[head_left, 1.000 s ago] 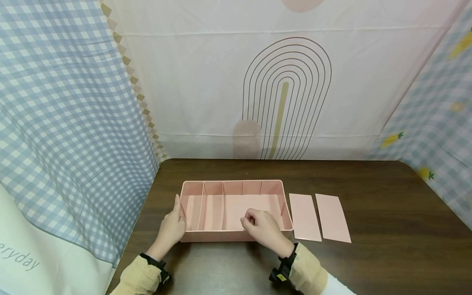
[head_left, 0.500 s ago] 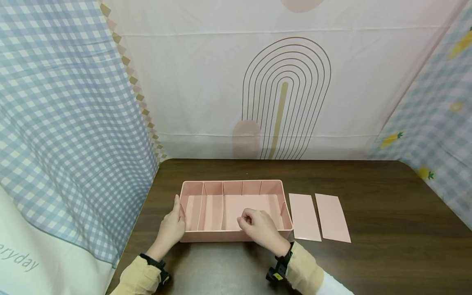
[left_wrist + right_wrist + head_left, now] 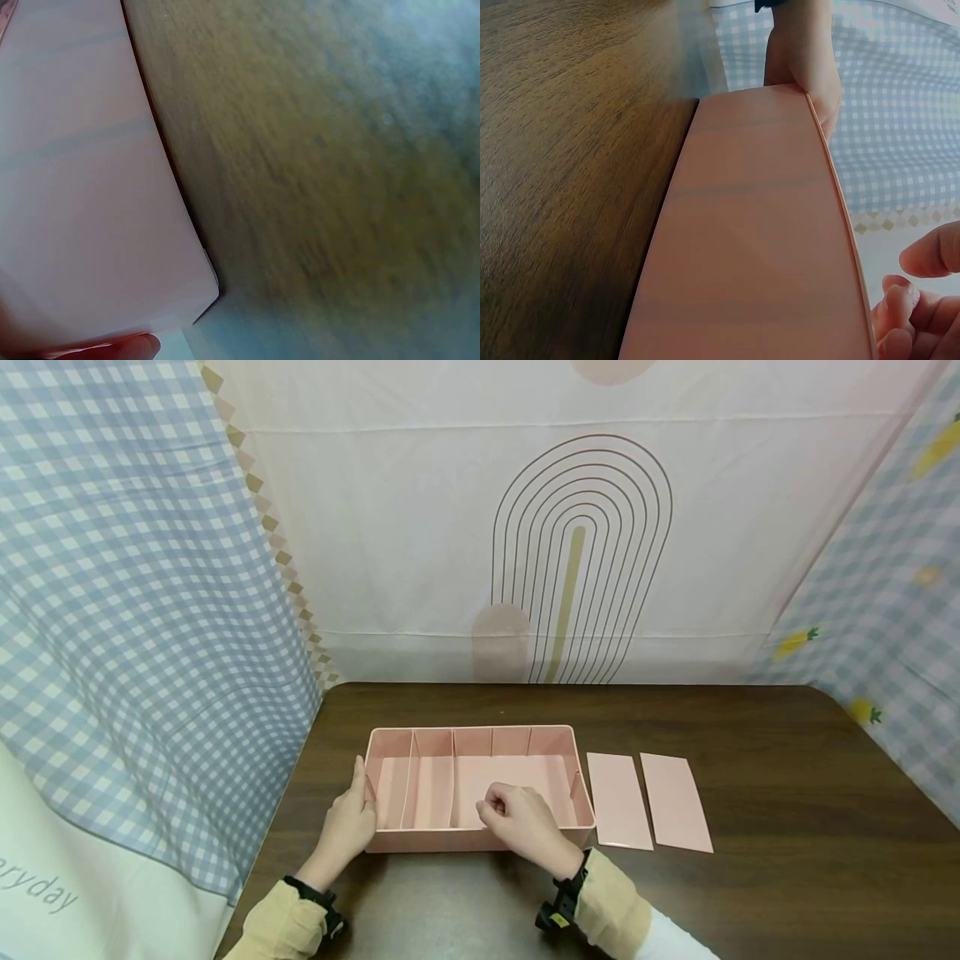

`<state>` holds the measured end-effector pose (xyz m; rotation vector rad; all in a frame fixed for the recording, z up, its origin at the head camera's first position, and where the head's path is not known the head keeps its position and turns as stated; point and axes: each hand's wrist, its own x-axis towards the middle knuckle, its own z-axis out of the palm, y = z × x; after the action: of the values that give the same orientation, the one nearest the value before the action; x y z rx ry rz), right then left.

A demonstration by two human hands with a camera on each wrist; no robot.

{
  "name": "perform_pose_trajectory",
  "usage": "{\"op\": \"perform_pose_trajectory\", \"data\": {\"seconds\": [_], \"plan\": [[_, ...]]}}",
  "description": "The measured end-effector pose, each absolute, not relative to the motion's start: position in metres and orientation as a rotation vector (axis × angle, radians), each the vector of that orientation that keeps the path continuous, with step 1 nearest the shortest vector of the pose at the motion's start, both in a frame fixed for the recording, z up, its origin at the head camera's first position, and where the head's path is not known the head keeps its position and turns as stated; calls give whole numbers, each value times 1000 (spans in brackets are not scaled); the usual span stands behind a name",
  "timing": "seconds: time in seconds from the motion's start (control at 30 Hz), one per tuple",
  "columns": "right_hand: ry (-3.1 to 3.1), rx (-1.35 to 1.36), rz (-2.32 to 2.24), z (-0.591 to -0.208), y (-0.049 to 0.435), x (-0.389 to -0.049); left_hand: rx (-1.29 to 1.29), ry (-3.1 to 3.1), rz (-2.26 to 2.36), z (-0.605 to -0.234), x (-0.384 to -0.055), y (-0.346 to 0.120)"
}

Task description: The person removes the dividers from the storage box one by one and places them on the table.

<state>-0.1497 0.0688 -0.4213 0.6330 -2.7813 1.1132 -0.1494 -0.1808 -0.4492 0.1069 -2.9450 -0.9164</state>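
Observation:
A pink rectangular organizer box (image 3: 435,841) sits on the table, two dividers standing across its left part and a wide section on the right. My left hand (image 3: 347,820) rests against the box's left end, its index finger straight along the outer wall. In the left wrist view a fingertip (image 3: 139,347) shows at the end of the box (image 3: 90,202). My right hand (image 3: 522,821) hovers over the front of the wide section with loosely curled fingers. In the right wrist view, its thumb (image 3: 934,251) stands apart from the fingers, holding nothing, beside the box's rim.
Two flat pink panels lie right of the box, a nearer panel (image 3: 621,802) and a farther panel (image 3: 677,803). The dark wooden table (image 3: 787,777) extends to the right. Checked cloth (image 3: 150,568) hangs at the left, and a pale curtain (image 3: 405,543) covers the back.
My right hand has drifted slightly left over the wide section, its fingers still loosely curled. The left hand, the box and the panels have stayed in place.

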Motion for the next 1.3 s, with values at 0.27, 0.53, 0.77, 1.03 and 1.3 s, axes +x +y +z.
{"op": "perform_pose_trajectory", "data": {"seconds": [0.27, 0.53, 0.77, 1.03, 1.3], "plan": [[-2778, 641, 1094, -419, 63, -149, 101, -2942, -913, -449, -149, -181], [-2777, 648, 1078, -421, 58, -151, 83, -2917, -897, -447, -148, -179], [-2781, 645, 1073, -421, 54, -151, 86, -2924, -899, -446, -148, -179], [-2792, 624, 1071, -420, 49, -151, 98, -2912, -905, -448, -148, -180], [-2780, 643, 1056, -422, 45, -151, 98, -2901, -906, -450, -148, -181]]}}
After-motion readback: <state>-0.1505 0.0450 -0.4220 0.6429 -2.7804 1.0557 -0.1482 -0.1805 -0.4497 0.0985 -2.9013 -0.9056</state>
